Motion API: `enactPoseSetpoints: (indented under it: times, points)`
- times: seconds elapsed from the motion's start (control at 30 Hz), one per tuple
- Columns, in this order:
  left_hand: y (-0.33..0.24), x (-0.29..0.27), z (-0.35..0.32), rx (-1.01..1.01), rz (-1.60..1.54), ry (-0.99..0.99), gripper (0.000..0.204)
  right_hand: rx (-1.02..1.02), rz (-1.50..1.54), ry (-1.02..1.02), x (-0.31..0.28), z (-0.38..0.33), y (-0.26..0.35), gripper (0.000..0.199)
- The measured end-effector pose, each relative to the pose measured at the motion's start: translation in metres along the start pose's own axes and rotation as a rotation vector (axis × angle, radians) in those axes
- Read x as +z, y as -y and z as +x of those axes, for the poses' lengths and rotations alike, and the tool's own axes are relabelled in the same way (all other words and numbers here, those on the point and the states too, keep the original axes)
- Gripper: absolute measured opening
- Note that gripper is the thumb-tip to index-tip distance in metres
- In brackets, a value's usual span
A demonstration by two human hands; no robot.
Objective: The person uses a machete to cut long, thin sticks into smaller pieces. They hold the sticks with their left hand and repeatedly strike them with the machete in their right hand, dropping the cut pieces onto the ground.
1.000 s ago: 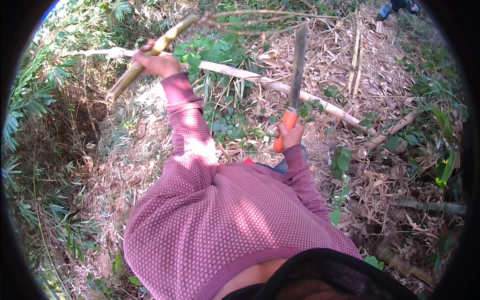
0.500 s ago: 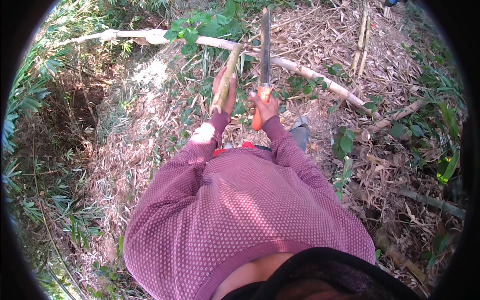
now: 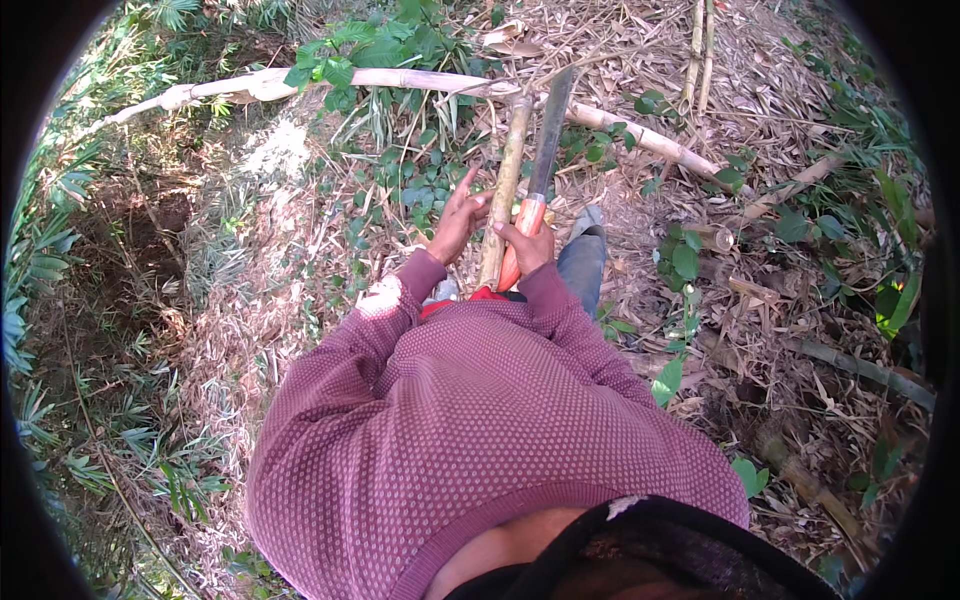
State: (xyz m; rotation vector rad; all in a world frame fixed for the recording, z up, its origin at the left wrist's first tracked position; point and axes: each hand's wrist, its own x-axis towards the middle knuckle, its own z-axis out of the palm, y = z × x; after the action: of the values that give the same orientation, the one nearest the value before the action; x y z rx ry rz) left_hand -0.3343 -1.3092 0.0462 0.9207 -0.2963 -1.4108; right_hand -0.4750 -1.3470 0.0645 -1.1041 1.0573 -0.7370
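Observation:
A machete with an orange handle (image 3: 528, 218) and a long dark blade is gripped in my right hand (image 3: 530, 245), its blade pointing away and slightly right. Just left of the blade, a short pale-green stick (image 3: 507, 185) stretches from near my waist toward the far branch. The tip of my right thumb lies against this stick. My left hand (image 3: 459, 222) is on the stick's left side with fingers stretched out, the fingertips close to it; whether they touch is unclear.
A long pale bamboo pole (image 3: 420, 80) curves across the ground ahead. Leafy green plants (image 3: 375, 50) grow over it. Dry leaves and cut bamboo pieces (image 3: 712, 237) lie to the right. My boot (image 3: 582, 262) stands beyond my right forearm. Dense foliage borders the left.
My left hand has let go of the stick and opened. The stick has shifted right and closer to me, against my right thumb. The machete blade now tilts to the right.

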Motion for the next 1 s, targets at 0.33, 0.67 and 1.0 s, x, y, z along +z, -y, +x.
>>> enactPoseSetpoints:
  times: [0.33,0.67,1.0]
  points:
    - [0.035,0.000,0.029,-0.499,0.126,0.024,0.026,0.003,0.228,-0.085,-0.027,0.002,-0.012,0.034]
    - [0.046,-0.045,0.005,-0.572,0.266,-0.085,0.016,-0.088,-0.231,-0.071,-0.061,0.033,0.062,0.027]
    - [0.014,-0.063,0.014,-0.648,0.247,-0.074,0.010,-0.896,0.123,-0.242,-0.040,0.081,0.266,0.012]
